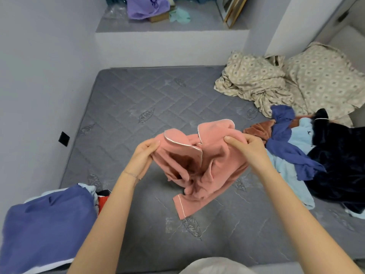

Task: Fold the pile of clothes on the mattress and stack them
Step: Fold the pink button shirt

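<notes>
A pink fleece garment (215, 165) with white piping hangs above the grey quilted mattress (142, 107). My left hand (144, 155) grips its left shoulder, and my right hand (248, 147) pinches it near the collar. One sleeve droops down and touches the mattress. To the right lies the unfolded pile (324, 155): a dark navy velvet piece, a blue top, a light blue garment and a rust-brown one. At the lower left sits a stack of folded clothes (47, 224) with a blue piece on top.
Beige patterned bedding (256, 82) and a matching pillow (325, 80) lie at the mattress's far right corner. A raised ledge behind holds a purple bag (146, 6) and a mint cloth (179, 16). White walls close in on the left and back.
</notes>
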`<state>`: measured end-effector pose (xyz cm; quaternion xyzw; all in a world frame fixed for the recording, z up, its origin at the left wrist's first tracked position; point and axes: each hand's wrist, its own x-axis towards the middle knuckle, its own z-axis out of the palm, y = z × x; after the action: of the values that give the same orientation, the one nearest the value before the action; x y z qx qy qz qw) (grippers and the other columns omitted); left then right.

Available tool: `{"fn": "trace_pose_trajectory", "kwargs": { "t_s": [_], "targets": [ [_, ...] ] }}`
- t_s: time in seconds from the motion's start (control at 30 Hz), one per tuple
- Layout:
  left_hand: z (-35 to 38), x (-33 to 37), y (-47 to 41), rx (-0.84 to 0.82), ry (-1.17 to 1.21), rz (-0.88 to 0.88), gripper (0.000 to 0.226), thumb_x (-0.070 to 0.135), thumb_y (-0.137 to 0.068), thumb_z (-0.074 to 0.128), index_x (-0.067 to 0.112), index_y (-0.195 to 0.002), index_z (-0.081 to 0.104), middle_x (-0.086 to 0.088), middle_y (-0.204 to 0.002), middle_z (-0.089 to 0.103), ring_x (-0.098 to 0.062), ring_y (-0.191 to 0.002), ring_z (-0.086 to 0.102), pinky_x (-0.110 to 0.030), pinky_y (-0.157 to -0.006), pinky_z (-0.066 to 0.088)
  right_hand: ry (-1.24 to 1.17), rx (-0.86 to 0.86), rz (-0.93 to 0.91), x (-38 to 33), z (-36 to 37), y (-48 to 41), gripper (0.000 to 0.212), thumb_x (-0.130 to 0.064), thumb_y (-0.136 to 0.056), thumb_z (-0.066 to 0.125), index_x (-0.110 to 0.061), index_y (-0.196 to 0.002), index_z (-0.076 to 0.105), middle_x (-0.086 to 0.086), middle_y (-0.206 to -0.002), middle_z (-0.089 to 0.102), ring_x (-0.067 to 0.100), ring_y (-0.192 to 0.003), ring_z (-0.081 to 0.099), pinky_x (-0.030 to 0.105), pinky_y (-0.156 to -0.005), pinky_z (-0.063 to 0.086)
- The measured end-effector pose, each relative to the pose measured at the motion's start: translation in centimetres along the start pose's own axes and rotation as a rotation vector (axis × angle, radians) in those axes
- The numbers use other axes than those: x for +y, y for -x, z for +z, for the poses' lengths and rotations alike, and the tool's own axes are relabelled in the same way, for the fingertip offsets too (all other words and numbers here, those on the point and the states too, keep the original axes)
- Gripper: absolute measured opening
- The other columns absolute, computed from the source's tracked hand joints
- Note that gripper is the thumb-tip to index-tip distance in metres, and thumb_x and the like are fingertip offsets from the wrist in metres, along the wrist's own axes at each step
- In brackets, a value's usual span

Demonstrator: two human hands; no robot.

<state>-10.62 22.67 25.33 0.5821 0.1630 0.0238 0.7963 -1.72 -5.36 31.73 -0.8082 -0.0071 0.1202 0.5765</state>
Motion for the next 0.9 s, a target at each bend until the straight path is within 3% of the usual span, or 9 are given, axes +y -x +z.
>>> {"fn": "trace_pose_trajectory", "kwargs": {
  "t_s": [0.1, 0.2, 0.4, 0.53, 0.6, 0.7, 0.77, 0.83, 0.9],
  "targets": [
    [0.8, 2.9, 0.2, 0.013, -0.071, 0.102, 0.042, 0.042, -0.071, 0.077, 0.011, -0.098, 0.067, 0.005, -0.087, 0.069, -0.007, -0.083, 0.058, -0.023, -0.077, 0.046, 0.041, 0.02, -0.051, -1.1, -0.5, 1.0, 0.043, -0.027, -0.079, 0.078, 0.013, -0.077, 0.061, 0.003, -0.067, 0.045, 0.004, -0.06, 0.039, 0.019, -0.052, 0.031],
    [2.2, 6.0, 1.3, 0.104, -0.198, 0.282, 0.009, 0.025, -0.087, 0.06, 0.017, -0.087, 0.066, 0.011, -0.08, 0.062, -0.002, -0.079, 0.052, -0.017, -0.074, 0.044, 0.043, 0.066, -0.115, -3.2, -0.5, 2.1, 0.037, -0.027, -0.081, 0.077, 0.007, -0.075, 0.064, 0.002, -0.067, 0.047, 0.002, -0.061, 0.038, 0.02, -0.052, 0.031],
    [5.1, 11.3, 5.2, 0.199, -0.445, 0.606, 0.028, 0.008, -0.093, 0.059, 0.02, -0.068, 0.055, 0.019, -0.06, 0.048, 0.003, -0.063, 0.039, -0.013, -0.063, 0.035, -0.026, 0.196, -0.254, -7.0, -1.5, 5.3, 0.042, -0.026, -0.082, 0.075, 0.013, -0.076, 0.06, 0.002, -0.068, 0.042, 0.002, -0.063, 0.036, 0.023, -0.054, 0.029],
    [6.3, 13.2, 8.1, 0.227, -0.375, 0.681, 0.022, 0.014, -0.093, 0.06, 0.017, -0.071, 0.058, 0.016, -0.065, 0.05, -0.003, -0.066, 0.043, -0.016, -0.066, 0.039, -0.039, 0.189, -0.302, -9.7, -2.9, 8.8, 0.018, -0.022, -0.083, 0.073, -0.006, -0.075, 0.071, 0.006, -0.068, 0.06, -0.002, -0.064, 0.046, 0.014, -0.056, 0.038],
    [6.8, 13.7, 9.3, 0.234, -0.336, 0.698, 0.021, 0.017, -0.092, 0.06, 0.009, -0.073, 0.059, 0.009, -0.067, 0.05, -0.005, -0.067, 0.044, -0.017, -0.066, 0.039, -0.03, 0.18, -0.352, -10.8, -3.6, 10.3, 0.013, -0.02, -0.084, 0.073, -0.008, -0.08, 0.075, 0.012, -0.07, 0.066, -0.002, -0.066, 0.05, 0.013, -0.058, 0.04],
    [7.6, 14.0, 10.6, 0.233, -0.313, 0.696, 0.031, 0.015, -0.093, 0.061, -0.004, -0.069, 0.051, 0.001, -0.064, 0.039, -0.008, -0.064, 0.036, -0.019, -0.06, 0.034, -0.04, 0.183, -0.4, -11.6, -4.2, 11.4, 0.015, -0.02, -0.083, 0.073, -0.027, -0.071, 0.074, -0.002, -0.065, 0.064, -0.004, -0.064, 0.051, 0.015, -0.059, 0.042],
    [7.8, 14.0, 11.2, 0.231, -0.324, 0.695, 0.036, 0.015, -0.092, 0.062, -0.008, -0.069, 0.048, -0.014, -0.064, 0.035, -0.013, -0.066, 0.034, -0.023, -0.06, 0.032, -0.031, 0.206, -0.412, -11.7, -4.4, 11.6, 0.016, -0.02, -0.083, 0.073, -0.027, -0.069, 0.073, -0.006, -0.065, 0.06, -0.003, -0.063, 0.049, 0.017, -0.058, 0.041],
    [7.8, 14.1, 12.1, 0.237, -0.337, 0.679, 0.037, 0.017, -0.091, 0.062, -0.009, -0.068, 0.048, -0.02, -0.065, 0.034, -0.018, -0.066, 0.033, -0.025, -0.06, 0.031, -0.035, 0.201, -0.406, -11.6, -4.7, 12.1, 0.008, -0.021, -0.083, 0.073, -0.019, -0.075, 0.075, 0.005, -0.067, 0.065, -0.002, -0.067, 0.051, 0.02, -0.062, 0.043],
    [7.9, 14.1, 13.2, 0.244, -0.327, 0.651, 0.035, 0.017, -0.091, 0.063, -0.001, -0.065, 0.048, -0.008, -0.062, 0.036, -0.013, -0.063, 0.033, -0.023, -0.058, 0.031, -0.019, 0.169, -0.394, -11.6, -5.1, 12.7, 0.014, -0.024, -0.083, 0.073, -0.01, -0.084, 0.076, 0.021, -0.083, 0.067, 0.003, -0.071, 0.053, 0.024, -0.064, 0.043]
  ]
}}
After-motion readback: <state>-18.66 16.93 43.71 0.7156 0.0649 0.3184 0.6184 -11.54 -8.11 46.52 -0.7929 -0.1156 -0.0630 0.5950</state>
